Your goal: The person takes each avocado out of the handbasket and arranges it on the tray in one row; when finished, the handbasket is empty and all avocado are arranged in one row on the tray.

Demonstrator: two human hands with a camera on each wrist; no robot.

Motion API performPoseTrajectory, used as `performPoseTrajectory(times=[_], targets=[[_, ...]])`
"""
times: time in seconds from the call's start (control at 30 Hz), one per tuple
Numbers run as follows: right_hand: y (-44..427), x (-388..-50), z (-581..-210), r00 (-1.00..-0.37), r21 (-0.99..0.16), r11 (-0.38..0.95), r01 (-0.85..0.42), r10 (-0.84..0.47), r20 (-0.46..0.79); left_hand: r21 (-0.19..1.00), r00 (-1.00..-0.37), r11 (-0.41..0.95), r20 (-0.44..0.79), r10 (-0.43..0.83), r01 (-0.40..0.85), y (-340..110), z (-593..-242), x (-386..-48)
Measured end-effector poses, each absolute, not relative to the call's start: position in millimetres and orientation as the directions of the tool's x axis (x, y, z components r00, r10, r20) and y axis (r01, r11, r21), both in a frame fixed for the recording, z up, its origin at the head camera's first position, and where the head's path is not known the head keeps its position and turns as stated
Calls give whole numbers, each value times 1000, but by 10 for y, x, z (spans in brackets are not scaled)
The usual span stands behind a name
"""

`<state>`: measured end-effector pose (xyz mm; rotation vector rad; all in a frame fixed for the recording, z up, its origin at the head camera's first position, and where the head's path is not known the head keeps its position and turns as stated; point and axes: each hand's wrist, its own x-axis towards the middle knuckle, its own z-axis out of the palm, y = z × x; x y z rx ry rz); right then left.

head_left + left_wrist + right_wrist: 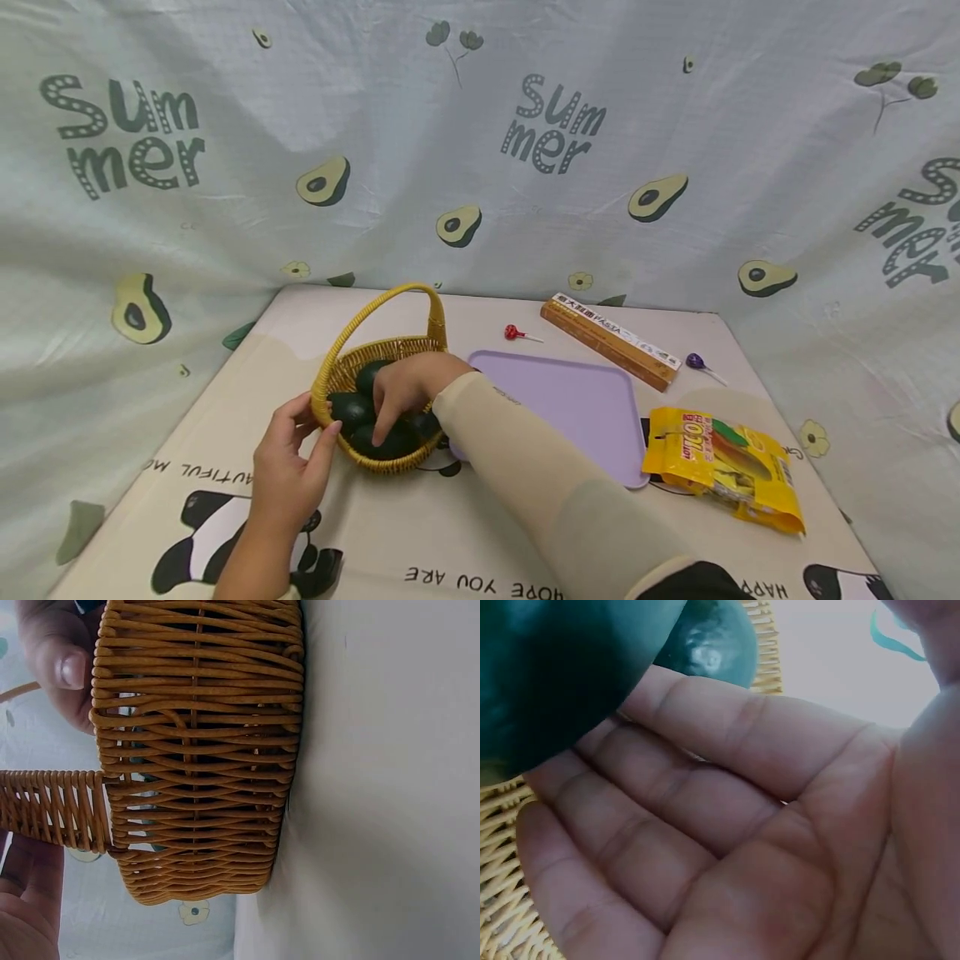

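A yellow wicker basket (386,462) with a tall handle stands left of centre, holding several dark green avocados (351,410). My left hand (288,467) grips its left side at the handle's base, thumb on the near side; the left wrist view shows the woven wall (199,750) close up. Reaching in from the right, my right hand (416,383) has its fingers bent round an avocado. In the right wrist view that avocado (562,667) covers the fingertips of the right hand (705,810), and another avocado (712,645) lies behind.
Right of the basket lies a purple tray (570,400), partly behind my right sleeve. Beyond it are a red lollipop (512,332), a long brown pasta box (611,342) and a purple lollipop (696,361). A yellow mango packet (723,467) lies at the right.
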<state>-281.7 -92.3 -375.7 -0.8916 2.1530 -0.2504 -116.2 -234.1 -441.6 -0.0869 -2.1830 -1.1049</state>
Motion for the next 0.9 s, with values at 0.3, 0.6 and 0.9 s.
performPoseTrajectory(times=[0.3, 0.6, 0.9], targets=[[-903, -2814, -3859, -472, -385, 765, -516, -629, -618, 658, -727, 629, 655, -206, 415, -2342, -4436, -1173], [-888, -2837, -3874, -471, -377, 758, -532, -634, -613, 626, -694, 628, 696, -185, 461, -2338, -4434, -1192], [-825, -2850, -3812, -477, -376, 755, -538, -640, -603, 615, -683, 639, 706, -186, 462, -2347, -4432, -1182]])
